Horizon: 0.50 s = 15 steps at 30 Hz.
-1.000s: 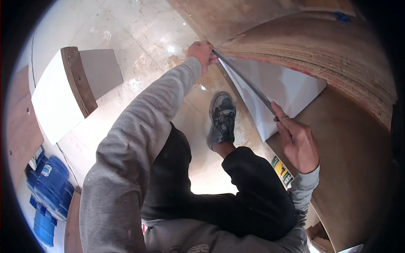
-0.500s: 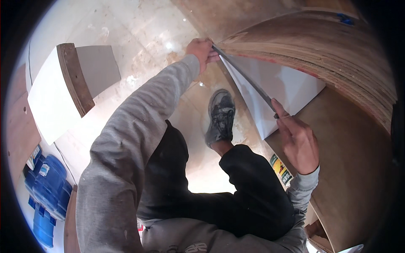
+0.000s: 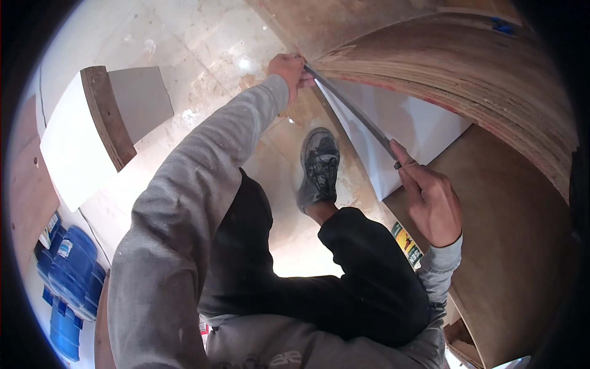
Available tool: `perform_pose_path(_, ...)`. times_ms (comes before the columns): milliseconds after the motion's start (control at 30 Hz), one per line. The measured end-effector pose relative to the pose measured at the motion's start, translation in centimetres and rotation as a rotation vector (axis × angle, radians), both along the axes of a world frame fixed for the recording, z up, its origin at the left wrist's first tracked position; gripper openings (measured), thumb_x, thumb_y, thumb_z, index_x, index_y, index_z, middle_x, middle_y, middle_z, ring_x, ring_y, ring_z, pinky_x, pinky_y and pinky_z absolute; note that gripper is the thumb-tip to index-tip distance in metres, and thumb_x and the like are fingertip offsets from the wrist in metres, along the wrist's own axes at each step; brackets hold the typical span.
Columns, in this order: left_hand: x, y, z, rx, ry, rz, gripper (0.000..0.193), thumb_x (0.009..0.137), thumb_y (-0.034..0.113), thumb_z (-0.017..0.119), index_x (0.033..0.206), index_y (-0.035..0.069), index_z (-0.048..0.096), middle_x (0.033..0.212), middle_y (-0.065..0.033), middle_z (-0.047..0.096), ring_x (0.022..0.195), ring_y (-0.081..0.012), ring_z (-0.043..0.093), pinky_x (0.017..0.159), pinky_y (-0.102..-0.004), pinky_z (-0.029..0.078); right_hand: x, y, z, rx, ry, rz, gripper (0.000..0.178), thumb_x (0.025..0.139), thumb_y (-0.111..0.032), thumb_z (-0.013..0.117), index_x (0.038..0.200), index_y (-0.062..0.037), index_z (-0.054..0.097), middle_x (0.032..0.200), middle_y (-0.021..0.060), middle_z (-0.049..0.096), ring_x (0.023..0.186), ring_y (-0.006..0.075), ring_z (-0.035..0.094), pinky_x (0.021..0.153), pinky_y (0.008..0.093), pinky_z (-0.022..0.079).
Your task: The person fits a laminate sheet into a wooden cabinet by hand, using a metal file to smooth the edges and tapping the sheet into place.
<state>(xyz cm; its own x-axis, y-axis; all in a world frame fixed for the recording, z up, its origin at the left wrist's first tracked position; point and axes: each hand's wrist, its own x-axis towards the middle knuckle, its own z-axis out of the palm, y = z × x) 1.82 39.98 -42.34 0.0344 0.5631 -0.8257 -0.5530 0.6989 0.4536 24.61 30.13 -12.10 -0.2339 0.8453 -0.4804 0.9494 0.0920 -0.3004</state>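
A long, narrow dark grey bar that looks like a flat file [image 3: 353, 111] runs slantwise from the upper middle down to the right. At its far end my left hand [image 3: 289, 72] is closed, with the fingers curled round the tip. My right hand [image 3: 432, 200] grips the near end, its index finger stretched along the bar. Beneath and beside the bar is a white-faced board [image 3: 412, 123], its long left edge running close to the bar. Whether the bar touches that edge I cannot tell.
A thick stack of plywood sheets [image 3: 479, 67] stands at the upper right. A brown board [image 3: 510, 240] lies below it, near a yellow-and-green labelled container [image 3: 406, 243]. My shoe [image 3: 320, 166] rests on the stained floor. White panels [image 3: 74, 141] and blue plastic containers [image 3: 72, 261] are at the left.
Both hands and the bar appear slightly farther left and up, my right hand most. The shoe shifts left too, so part of this is the view moving. The grip is unchanged.
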Motion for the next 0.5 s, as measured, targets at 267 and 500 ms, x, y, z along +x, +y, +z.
perform_pose_path(267, -2.3, 2.6, -4.1, -0.055, -0.048, 0.008, 0.029, 0.117, 0.015, 0.045, 0.136, -0.004, 0.057, 0.126, -0.0228, 0.069, 0.105, -0.0364, 0.077, 0.095, -0.0520, 0.072, -0.1, 1.5, -5.5, 0.058, 0.039, 0.098, 0.054, 0.104, -0.011, 0.069, 0.156, -0.0240, 0.065, 0.095, 0.0226, 0.075, 0.087, 0.0470, 0.072, 0.078, 0.0539, 0.057)
perform_pose_path(500, -2.9, 1.4, 0.5, 0.091, -0.099, 0.025, 0.026, 0.111, 0.010, 0.046, 0.123, -0.006, 0.061, 0.113, -0.0227, 0.071, 0.099, -0.0370, 0.077, 0.089, -0.0537, 0.072, -0.9, -0.6, -0.1, 0.085, -0.149, 0.150, 0.060, 0.102, -0.012, 0.071, 0.159, -0.0295, 0.064, 0.089, 0.0158, 0.070, 0.078, 0.0427, 0.071, 0.071, 0.0515, 0.060)
